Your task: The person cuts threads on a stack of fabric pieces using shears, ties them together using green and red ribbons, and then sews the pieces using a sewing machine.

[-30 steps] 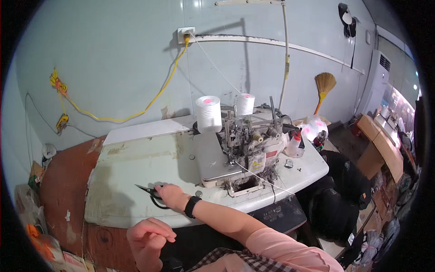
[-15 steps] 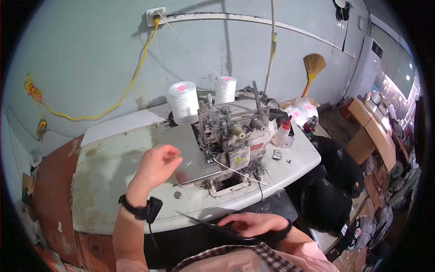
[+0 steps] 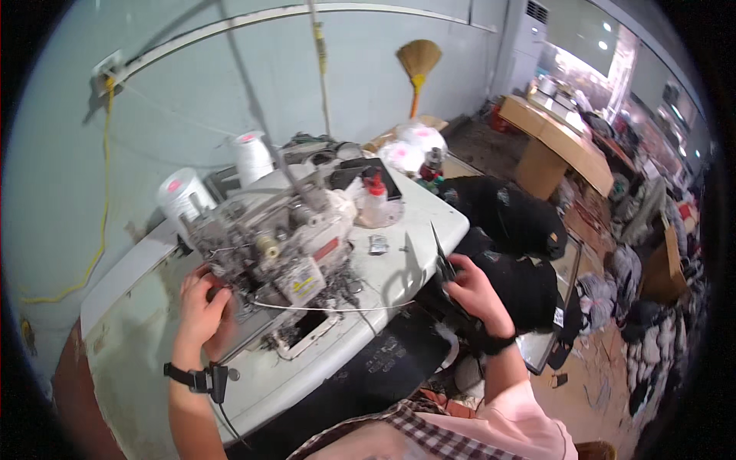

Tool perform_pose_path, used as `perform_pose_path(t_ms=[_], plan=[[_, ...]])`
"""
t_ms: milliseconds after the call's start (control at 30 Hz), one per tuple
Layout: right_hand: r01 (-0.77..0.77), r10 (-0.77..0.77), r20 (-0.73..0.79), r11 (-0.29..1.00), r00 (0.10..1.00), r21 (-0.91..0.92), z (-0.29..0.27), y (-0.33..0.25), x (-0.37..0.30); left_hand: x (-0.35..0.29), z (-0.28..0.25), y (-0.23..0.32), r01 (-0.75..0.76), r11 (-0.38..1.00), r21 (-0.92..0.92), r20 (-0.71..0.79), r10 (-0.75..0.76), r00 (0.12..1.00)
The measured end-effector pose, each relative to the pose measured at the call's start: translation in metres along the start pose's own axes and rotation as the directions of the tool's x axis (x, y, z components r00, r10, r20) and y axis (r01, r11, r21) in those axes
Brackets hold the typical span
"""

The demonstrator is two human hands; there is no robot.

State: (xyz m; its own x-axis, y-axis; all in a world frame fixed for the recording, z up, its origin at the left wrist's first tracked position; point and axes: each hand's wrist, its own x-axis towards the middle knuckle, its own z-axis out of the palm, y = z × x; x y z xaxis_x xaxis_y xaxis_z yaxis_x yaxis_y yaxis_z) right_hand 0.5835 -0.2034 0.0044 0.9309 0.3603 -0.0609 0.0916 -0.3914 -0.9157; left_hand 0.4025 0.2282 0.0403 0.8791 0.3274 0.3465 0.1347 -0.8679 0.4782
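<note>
A grey overlock sewing machine [image 3: 287,245], coated in lint, stands on the white table. My left hand [image 3: 203,310] is at its left side by the needle area, fingers curled in; whatever they grip is hidden. From the machine's front a white cord [image 3: 345,309] runs right, toward the table's front edge. My right hand [image 3: 479,291] is closed around dark scissors [image 3: 443,264], their pointed blades tilted up and away. It hovers off the table's right end, beside black fabric bundles [image 3: 510,287].
Two white thread cones [image 3: 184,199] stand behind the machine. A red-capped bottle [image 3: 374,201] and a small metal piece [image 3: 378,244] sit on the tabletop [image 3: 414,230] at right. Cardboard [image 3: 552,138] and cloth heaps [image 3: 644,299] lie farther right. A broom [image 3: 418,69] leans on the wall.
The view has swung right. My left hand has gone from above the tabletop to the machine's needle side. My right hand has risen from near my lap, carrying the scissors right, blades now pointing up.
</note>
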Motion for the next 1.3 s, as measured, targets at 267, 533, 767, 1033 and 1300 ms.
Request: perform_pose_path(t_ms=[267, 533, 767, 1033, 1300], plan=[[0.063, -0.174, -0.109, 0.76, 0.979, -0.647, 0.047, -0.012, 0.102, -0.007, 0.007, -0.001, -0.002, 0.999, 0.046, -0.162, 0.009, 0.987], [0.336, -0.414, -0.241, 0.89, 0.878, -0.308, 0.027, 0.029, 0.085, -0.004, 0.02, -0.039, 0.127, 0.991, 0.047, -0.27, -0.11, 0.956], [0.067, -0.197, -0.728, 0.977, 0.657, -0.204, -0.074, 0.151, 0.033, -0.013, 0.007, -0.082, 0.242, 0.964, 0.111, -0.244, -0.21, 0.947], [-0.42, 0.011, -0.975, 0.903, 0.224, -0.087, -0.232, 0.305, -0.023, -0.045, 0.01, -0.083, 0.294, 0.945, -0.145, -0.29, -0.325, 0.9], [-0.369, 0.262, -0.735, 0.929, 0.625, 0.017, -0.267, 0.321, -0.041, -0.06, 0.008, -0.081, 0.315, 0.918, -0.242, -0.263, -0.375, 0.889]])
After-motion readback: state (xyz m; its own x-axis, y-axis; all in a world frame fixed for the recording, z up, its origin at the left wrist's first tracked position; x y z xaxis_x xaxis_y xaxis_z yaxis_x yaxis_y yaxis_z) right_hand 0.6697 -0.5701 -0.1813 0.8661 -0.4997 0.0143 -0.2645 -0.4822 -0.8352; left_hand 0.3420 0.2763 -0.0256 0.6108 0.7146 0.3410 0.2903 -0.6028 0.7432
